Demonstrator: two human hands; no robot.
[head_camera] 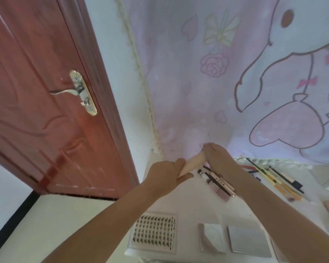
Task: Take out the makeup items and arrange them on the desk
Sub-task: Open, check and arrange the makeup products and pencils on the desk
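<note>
White desk (180,204), lash tray (153,232), two square compacts (249,242), pens (215,179), brushes (279,182)

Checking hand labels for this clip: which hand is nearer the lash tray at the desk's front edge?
Left. The left hand grips the beige tube almost straight beyond the lash tray; the right hand holds the tube's far end, farther back and right.

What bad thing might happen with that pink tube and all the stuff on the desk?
1. Both hands, left and right, hold the tube in the air near the desk's far edge; if the grip slips, it may drop onto the desk or off that edge.
2. The right forearm lies close over the pens, so moving it may knock them.
</note>
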